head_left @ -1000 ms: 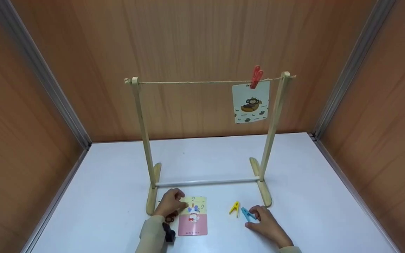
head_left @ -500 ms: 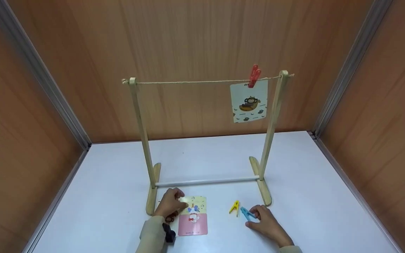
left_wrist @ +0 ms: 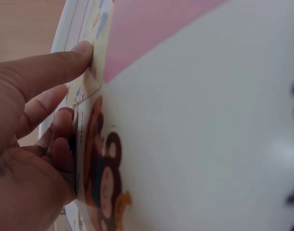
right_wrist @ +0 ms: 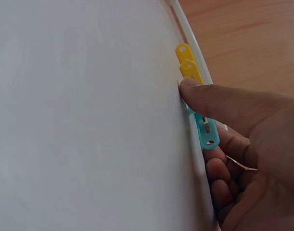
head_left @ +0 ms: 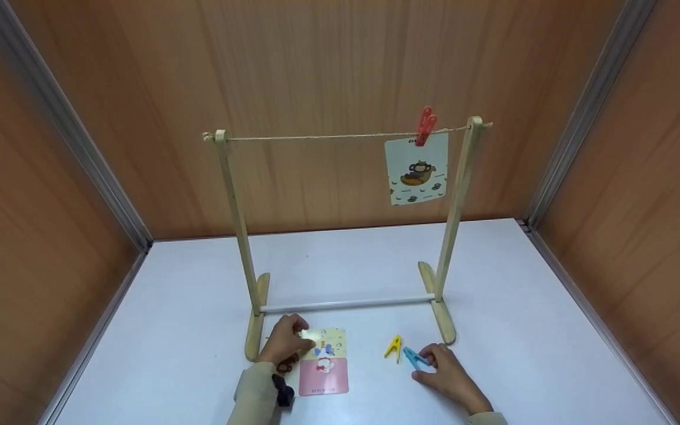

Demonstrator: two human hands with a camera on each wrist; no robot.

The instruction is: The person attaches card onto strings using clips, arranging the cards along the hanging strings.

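Observation:
My left hand (head_left: 285, 340) is at the upper left corner of a yellow-and-pink picture card (head_left: 323, 376) lying on the table. In the left wrist view its thumb (left_wrist: 79, 55) lies on the card's face, with the forefinger at the edge, and the grip looks light. A monkey card (left_wrist: 106, 187) lies partly under it, mostly hidden by the hand. My right hand (head_left: 447, 373) holds a blue clothespin (head_left: 415, 358) between thumb and forefinger, down at the table. Just left of that clothespin lies a yellow clothespin (head_left: 395, 349).
Behind the hands stands a wooden frame with two posts (head_left: 457, 212), a white bottom bar (head_left: 346, 306) and a string (head_left: 316, 137) across the top. A red clothespin (head_left: 426, 126) holds another monkey card (head_left: 417, 171) on the string's right part. Wooden panels (head_left: 340, 71) enclose the white table (head_left: 340, 265).
The head view has shifted slightly. Both hands, the cards and the clothespins stay in the same places.

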